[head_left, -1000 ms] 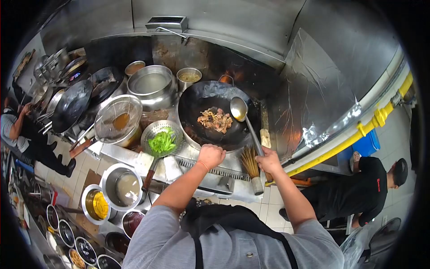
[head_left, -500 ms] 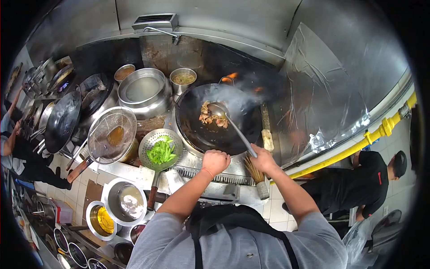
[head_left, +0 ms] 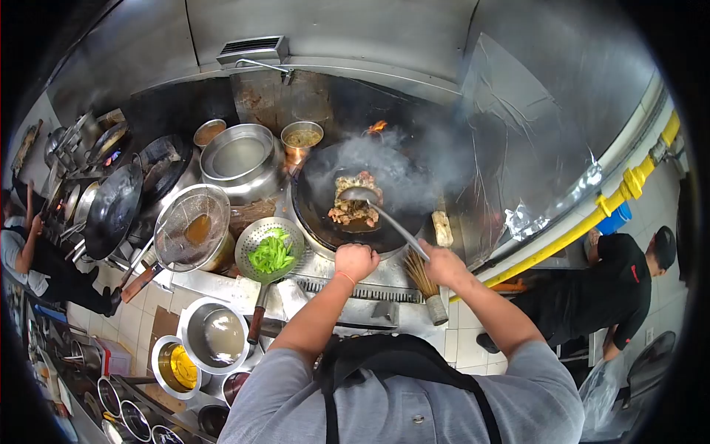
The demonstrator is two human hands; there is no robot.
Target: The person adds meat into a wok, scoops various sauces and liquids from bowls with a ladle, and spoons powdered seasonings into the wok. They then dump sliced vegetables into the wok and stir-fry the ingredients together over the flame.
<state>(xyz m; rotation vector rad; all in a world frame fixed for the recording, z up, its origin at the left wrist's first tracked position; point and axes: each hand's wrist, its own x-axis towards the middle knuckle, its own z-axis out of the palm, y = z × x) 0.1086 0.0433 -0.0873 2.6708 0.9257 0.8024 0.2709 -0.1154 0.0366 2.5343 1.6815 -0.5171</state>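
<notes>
My right hand [head_left: 446, 266] is wrapped round the handle of a long metal ladle [head_left: 399, 228]. The ladle's bowl lies among browned pieces of food [head_left: 355, 214], possibly meat, inside a black wok [head_left: 314, 203]. At the wok's near rim, my left hand [head_left: 356, 261] is closed in a fist; it covers the part of the rim it grips. Steam or smoke rises over the wok and blurs its far right side. Just right of the burner, near my right hand, a bamboo wok brush [head_left: 422, 277] leans with its bristles up.
Left of the wok are a perforated strainer [head_left: 294, 250] with green vegetable pieces, a mesh skimmer [head_left: 174, 226] and a lidded metal pot [head_left: 248, 177]. Pots [head_left: 194, 311] stand at lower left. Flame [head_left: 378, 126] shows behind the wok. People work on both sides; a yellow pipe [head_left: 584, 222] runs right.
The food has shifted and spread within the wok, and the ladle bowl now presses over its middle. Steam has thickened. The wok's far rim sits lower behind the smoke.
</notes>
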